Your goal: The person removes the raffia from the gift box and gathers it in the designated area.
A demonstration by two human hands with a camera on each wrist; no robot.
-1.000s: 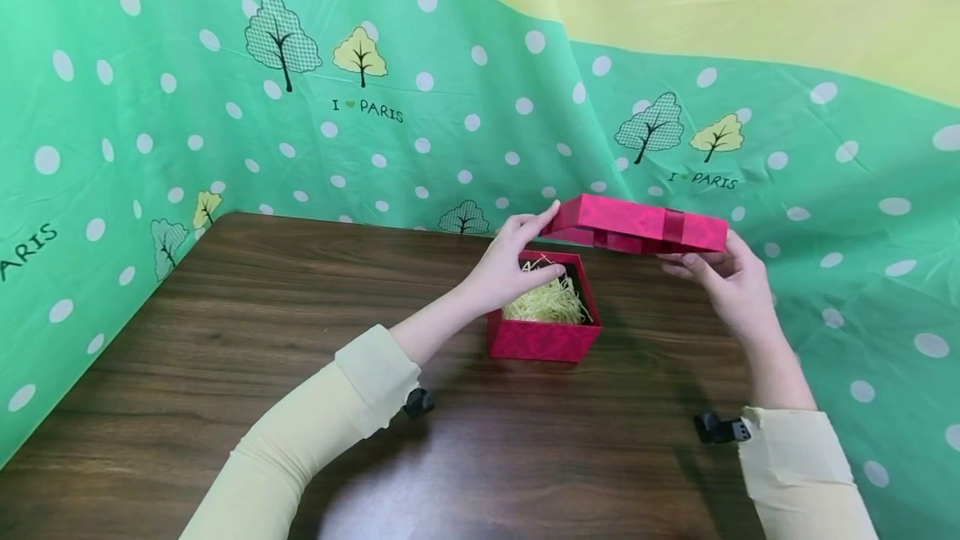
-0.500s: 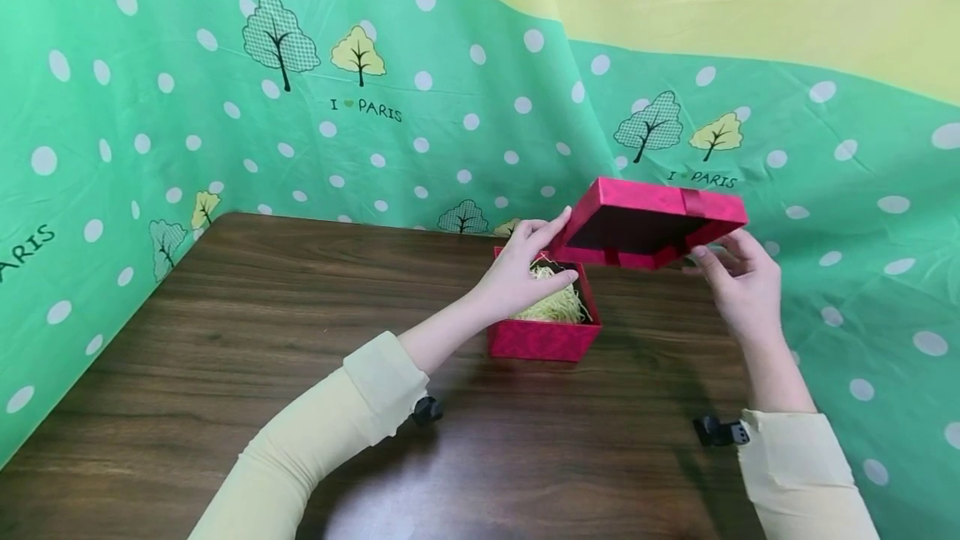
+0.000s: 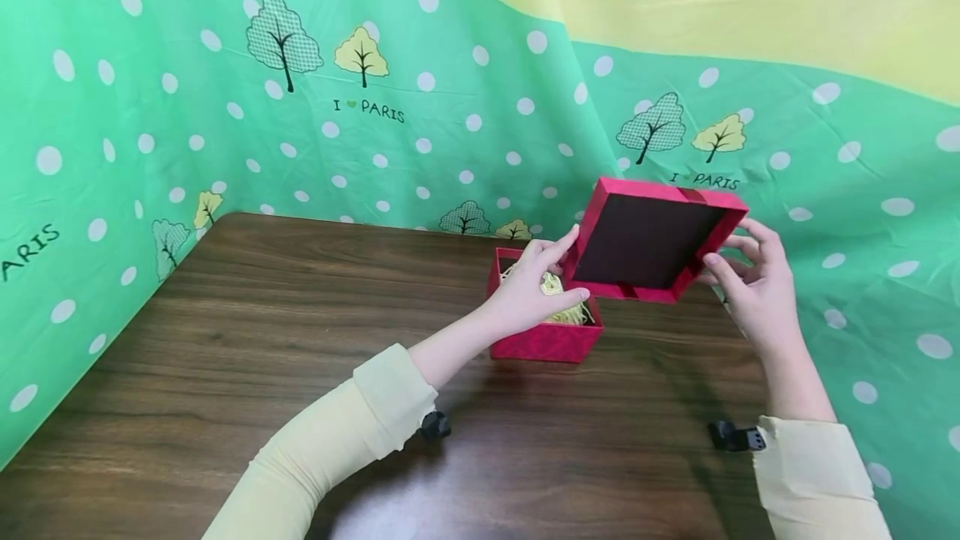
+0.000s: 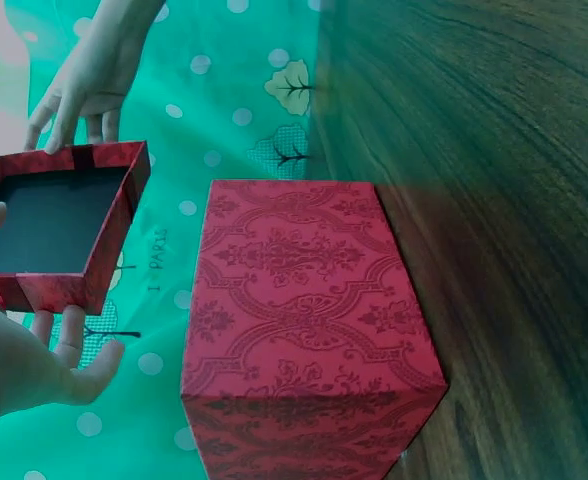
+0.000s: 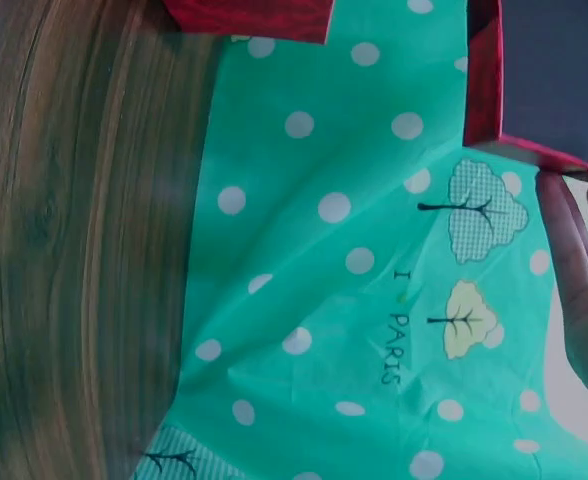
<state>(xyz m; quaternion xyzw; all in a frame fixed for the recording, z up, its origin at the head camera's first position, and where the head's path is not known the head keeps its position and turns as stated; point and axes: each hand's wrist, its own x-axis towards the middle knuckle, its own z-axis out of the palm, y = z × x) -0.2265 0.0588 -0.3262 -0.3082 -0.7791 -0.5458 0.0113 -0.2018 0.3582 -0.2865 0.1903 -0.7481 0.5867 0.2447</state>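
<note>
A red patterned gift box [image 3: 547,344] stands uncovered on the table, pale yellow shredded paper [image 3: 570,312] inside it. Its red lid [image 3: 648,240] is tilted above the box's right side, dark inside turned toward me. My left hand [image 3: 525,294] holds the lid's left edge and hides part of the box opening. At the lid's right side, my right hand [image 3: 765,298] grips the wall, thumb in front and fingers behind. The left wrist view shows the box's side [image 4: 304,290] close up, with both hands on the lid [image 4: 59,215].
The dark wooden table [image 3: 262,340] ends at a green dotted cloth [image 3: 420,140] behind and at the sides. Small black cameras [image 3: 735,437] sit at the wrists, on cream sleeves [image 3: 813,473].
The lid has tipped so that its dark inside now faces me, its lower edge coming down over the box. Both hands have shifted slightly right and down with it.
</note>
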